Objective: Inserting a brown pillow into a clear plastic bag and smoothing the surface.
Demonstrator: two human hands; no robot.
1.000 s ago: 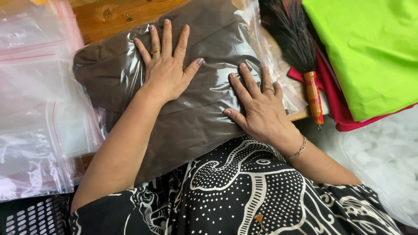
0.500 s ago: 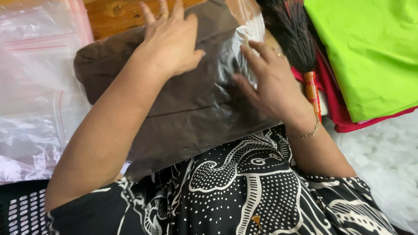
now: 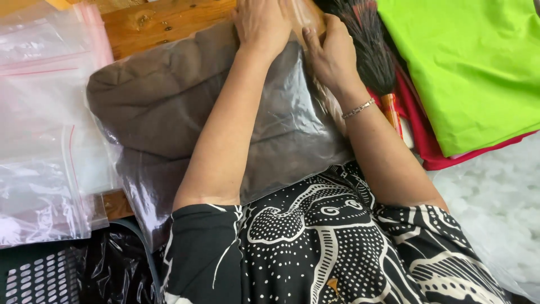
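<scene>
Brown bagged garment under both hands, far edge.

I see bare forearms, a slim silver bracelet on the right wrist, and a black dress with white dotted swirls.

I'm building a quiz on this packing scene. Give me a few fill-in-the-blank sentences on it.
1. The brown cloth lies inside a clear plastic ____.
2. Both hands, left hand and right hand, rest at the bag's ____ edge.
3. The cloth right of the brush is bright ____.

Missing words: bag; far; green.
</scene>
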